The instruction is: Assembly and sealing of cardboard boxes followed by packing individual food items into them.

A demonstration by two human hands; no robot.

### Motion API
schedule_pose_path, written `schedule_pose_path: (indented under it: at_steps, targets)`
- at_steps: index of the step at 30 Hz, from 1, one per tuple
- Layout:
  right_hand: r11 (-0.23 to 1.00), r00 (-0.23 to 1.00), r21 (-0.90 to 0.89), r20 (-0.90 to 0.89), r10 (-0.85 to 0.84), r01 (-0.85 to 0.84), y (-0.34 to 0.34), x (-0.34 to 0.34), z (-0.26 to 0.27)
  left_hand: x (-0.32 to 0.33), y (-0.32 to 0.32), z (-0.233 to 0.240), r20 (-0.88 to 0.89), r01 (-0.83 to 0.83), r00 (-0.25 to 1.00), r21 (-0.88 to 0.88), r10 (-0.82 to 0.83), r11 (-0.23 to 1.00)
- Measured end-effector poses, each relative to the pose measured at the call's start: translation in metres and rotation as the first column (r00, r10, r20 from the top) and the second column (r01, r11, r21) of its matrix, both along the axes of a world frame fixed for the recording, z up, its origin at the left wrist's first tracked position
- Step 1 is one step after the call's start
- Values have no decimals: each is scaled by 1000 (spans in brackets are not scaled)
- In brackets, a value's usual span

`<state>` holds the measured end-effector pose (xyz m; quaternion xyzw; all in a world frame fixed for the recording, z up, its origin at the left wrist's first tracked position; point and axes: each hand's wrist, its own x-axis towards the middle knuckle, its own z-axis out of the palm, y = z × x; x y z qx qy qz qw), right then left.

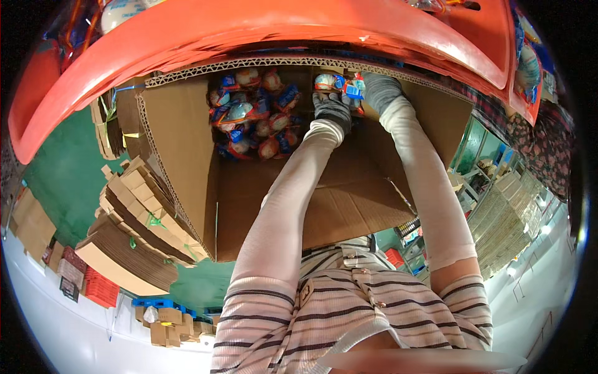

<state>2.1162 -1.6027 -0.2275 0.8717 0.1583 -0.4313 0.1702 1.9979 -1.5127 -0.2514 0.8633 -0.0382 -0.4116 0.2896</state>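
Note:
Both my hands wear grey gloves and reach into an open corrugated cardboard box (182,135). My right hand (383,91), near the far wall, has its fingers against a blue-and-white wrapped package (353,89) and appears to grip it. My left hand (331,110) is just beside it, fingertips at the lower edge of a clear package with a round white item (324,82). The left fingers are partly hidden, so its hold is unclear. To the left in the box lies a pile of similar packages (257,117) with blue and orange wrapping.
A large red plastic bin (289,23) with packages borders the box's far side. Stacks of flattened cardboard (131,248) stand on the green floor (70,154) at left. Red crates (101,287) lie beyond. A person in a floral garment (537,145) is at the right.

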Motion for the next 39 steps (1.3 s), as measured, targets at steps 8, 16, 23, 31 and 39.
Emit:
schedule_pose_path:
  at_steps: [8, 16, 23, 31, 39]
  targets:
    - [992, 989, 38, -73, 125, -122, 50, -20, 8, -14, 33, -9, -17, -130, 991, 35, 131, 991]
    - [987, 987, 36, -40, 157, -155, 42, -18, -20, -8, 28, -6, -26, -146, 989, -37, 145, 989]
    - [991, 991, 33, 18, 129, -130, 40, -25, -44, -14, 15, -16, 38, -90, 996, 89, 87, 992]
    - [649, 732, 562, -109, 672, -512, 199, -88, 98, -68, 34, -39, 56, -51, 997, 32, 49, 998]
    - [413, 500, 439, 101, 860, -798, 186, -103, 58, -69, 23, -46, 97, 2, 995, 57, -7, 998]
